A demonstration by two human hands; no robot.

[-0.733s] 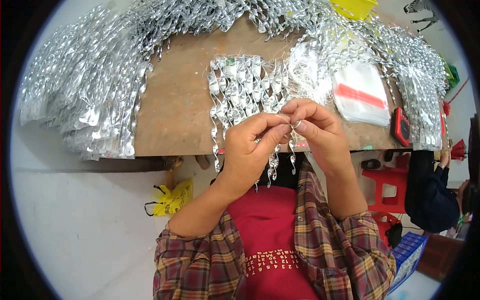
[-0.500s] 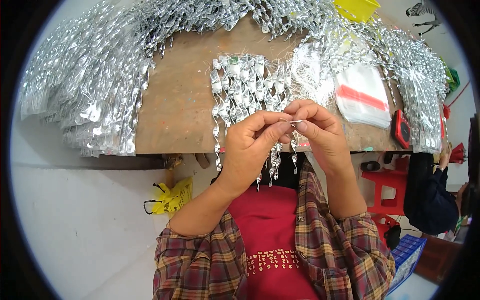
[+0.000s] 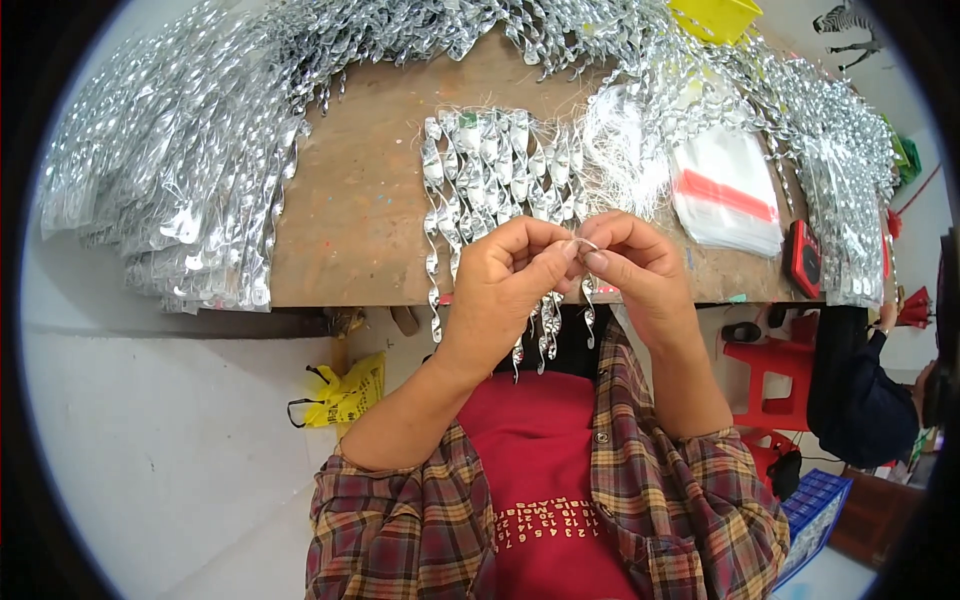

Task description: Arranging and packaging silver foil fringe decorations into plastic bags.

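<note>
My left hand point(image 3: 510, 285) and my right hand point(image 3: 642, 275) meet just above the table's front edge, each pinching with thumb and forefinger. Between their fingertips runs a short, curved bit of thin white string point(image 3: 588, 243); whatever else may be in the fingers is hidden. Beneath and beyond the hands lies a row of twisted silver foil strips point(image 3: 485, 170), side by side, with some ends hanging over the front edge. A loose bundle of fine white strings point(image 3: 622, 145) rests to the right of the strips.
Heaps of silver twisted strips point(image 3: 190, 160) cover the table's left, far and right sides. Clear plastic bags point(image 3: 725, 195) with a red band lie at right, beside a red-and-black device point(image 3: 803, 258). Brown tabletop point(image 3: 350, 190) shows at left. Another person point(image 3: 870, 410) sits far right near a red stool point(image 3: 775, 375).
My hands have shifted slightly, with the right fingertips a little lower. The white bit between them, straight before, now shows as a curve.
</note>
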